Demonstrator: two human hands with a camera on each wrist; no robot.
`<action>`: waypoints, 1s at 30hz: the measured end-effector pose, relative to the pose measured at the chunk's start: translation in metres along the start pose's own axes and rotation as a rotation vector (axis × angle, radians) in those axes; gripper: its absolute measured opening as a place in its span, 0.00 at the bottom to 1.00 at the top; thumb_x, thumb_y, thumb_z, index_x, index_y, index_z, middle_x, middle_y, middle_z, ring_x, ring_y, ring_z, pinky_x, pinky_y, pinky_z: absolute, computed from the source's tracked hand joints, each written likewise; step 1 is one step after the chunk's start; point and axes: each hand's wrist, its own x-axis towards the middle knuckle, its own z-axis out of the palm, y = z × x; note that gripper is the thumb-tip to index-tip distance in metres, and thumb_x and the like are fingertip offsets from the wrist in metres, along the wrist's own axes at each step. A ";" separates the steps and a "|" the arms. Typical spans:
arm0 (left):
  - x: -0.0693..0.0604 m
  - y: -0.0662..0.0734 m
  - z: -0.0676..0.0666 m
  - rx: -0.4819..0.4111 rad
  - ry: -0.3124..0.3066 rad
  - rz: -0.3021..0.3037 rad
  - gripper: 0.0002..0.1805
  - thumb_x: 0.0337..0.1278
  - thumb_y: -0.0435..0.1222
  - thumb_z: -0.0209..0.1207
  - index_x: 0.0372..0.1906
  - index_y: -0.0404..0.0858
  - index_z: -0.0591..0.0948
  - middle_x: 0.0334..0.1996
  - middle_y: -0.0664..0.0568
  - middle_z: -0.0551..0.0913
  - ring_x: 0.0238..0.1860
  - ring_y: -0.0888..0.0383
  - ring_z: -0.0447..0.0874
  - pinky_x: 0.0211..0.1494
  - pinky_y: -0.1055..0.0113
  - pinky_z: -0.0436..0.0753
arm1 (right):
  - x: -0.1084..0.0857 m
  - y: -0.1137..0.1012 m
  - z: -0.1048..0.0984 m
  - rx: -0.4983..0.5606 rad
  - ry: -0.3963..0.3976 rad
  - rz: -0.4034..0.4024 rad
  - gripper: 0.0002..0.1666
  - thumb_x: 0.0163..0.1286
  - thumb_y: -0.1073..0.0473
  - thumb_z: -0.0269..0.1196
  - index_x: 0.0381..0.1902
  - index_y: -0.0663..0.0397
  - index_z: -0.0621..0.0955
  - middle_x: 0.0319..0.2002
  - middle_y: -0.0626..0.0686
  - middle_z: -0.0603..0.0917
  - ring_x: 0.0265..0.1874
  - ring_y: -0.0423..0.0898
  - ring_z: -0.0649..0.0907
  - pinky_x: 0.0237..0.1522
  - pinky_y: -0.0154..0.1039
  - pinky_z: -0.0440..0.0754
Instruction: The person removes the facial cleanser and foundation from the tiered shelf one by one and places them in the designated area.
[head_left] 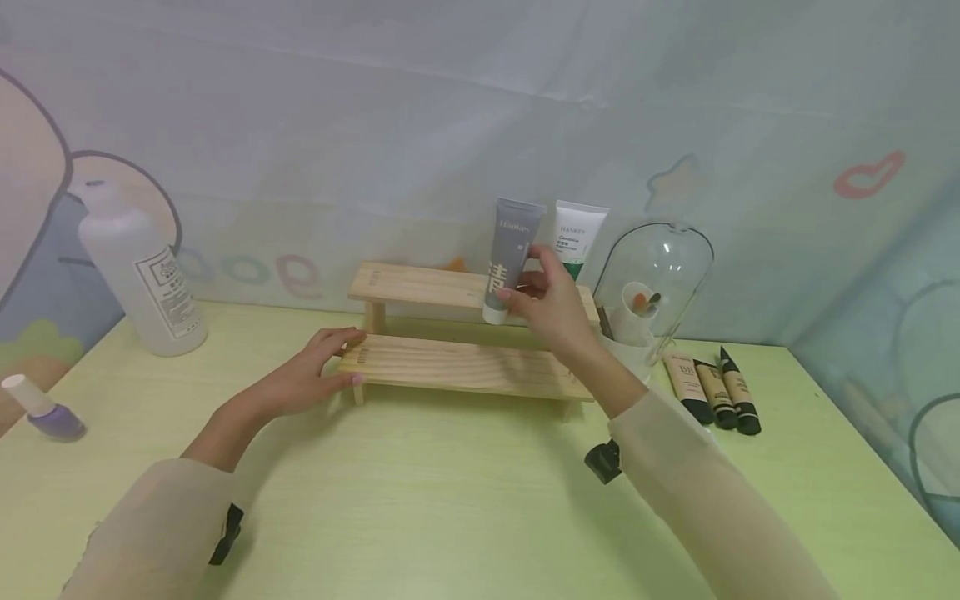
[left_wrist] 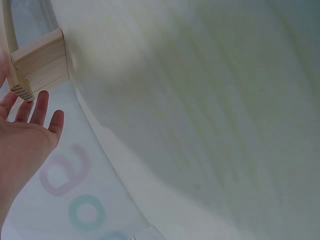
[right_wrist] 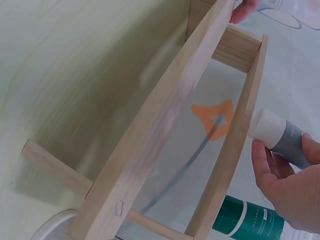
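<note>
In the head view, a two-tier wooden shelf [head_left: 450,367] stands on the table. My left hand [head_left: 307,379] holds the left end of its lower step, thumb at the front edge and fingers farther back. The left wrist view shows those fingers [left_wrist: 39,107] at the end of the board. Over the upper tier, my right hand [head_left: 555,304] pinches a grey tube [head_left: 513,250], cap down. In the right wrist view its white cap [right_wrist: 267,125] is close to the upper board; contact is unclear. A white and green tube [head_left: 577,233] stands on that tier, partly behind the right hand.
Left of the shelf are a white pump bottle [head_left: 150,275] and a purple nail polish bottle [head_left: 56,417]. A clear-domed holder [head_left: 667,267] with brushes stands right of it. Several beige and black tubes [head_left: 690,387] lie farther right. A printed cloth [head_left: 375,125] hangs behind the table.
</note>
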 end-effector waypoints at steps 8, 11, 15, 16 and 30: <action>-0.001 -0.001 0.001 -0.004 -0.001 0.002 0.33 0.64 0.40 0.53 0.67 0.30 0.54 0.63 0.33 0.50 0.61 0.36 0.53 0.56 0.36 0.58 | -0.014 -0.002 -0.009 0.062 -0.078 0.026 0.30 0.62 0.68 0.61 0.60 0.54 0.63 0.46 0.62 0.79 0.44 0.52 0.79 0.39 0.43 0.80; -0.001 -0.001 0.001 0.002 0.002 0.000 0.33 0.64 0.40 0.53 0.67 0.30 0.54 0.63 0.33 0.50 0.61 0.36 0.54 0.56 0.36 0.58 | -0.019 -0.002 -0.014 0.053 -0.100 0.050 0.30 0.62 0.68 0.61 0.60 0.54 0.63 0.45 0.62 0.79 0.44 0.53 0.80 0.39 0.44 0.80; -0.001 -0.002 0.001 0.002 0.005 -0.001 0.33 0.64 0.39 0.53 0.67 0.31 0.54 0.63 0.33 0.50 0.61 0.36 0.54 0.56 0.36 0.58 | -0.025 -0.002 -0.019 0.018 -0.123 0.082 0.31 0.62 0.68 0.61 0.60 0.55 0.63 0.46 0.62 0.79 0.45 0.52 0.79 0.43 0.46 0.79; -0.001 -0.002 0.001 0.000 0.005 -0.002 0.33 0.64 0.39 0.53 0.68 0.31 0.54 0.63 0.33 0.50 0.61 0.36 0.54 0.56 0.36 0.58 | -0.026 -0.002 -0.020 0.015 -0.129 0.091 0.31 0.62 0.68 0.61 0.60 0.55 0.62 0.46 0.62 0.79 0.46 0.53 0.79 0.42 0.46 0.79; 0.000 -0.001 0.001 0.007 0.005 0.006 0.33 0.64 0.39 0.52 0.67 0.30 0.54 0.63 0.33 0.50 0.61 0.35 0.54 0.56 0.36 0.57 | -0.047 0.013 -0.033 -0.029 -0.211 0.141 0.29 0.61 0.71 0.60 0.58 0.58 0.63 0.49 0.65 0.76 0.47 0.57 0.77 0.39 0.46 0.80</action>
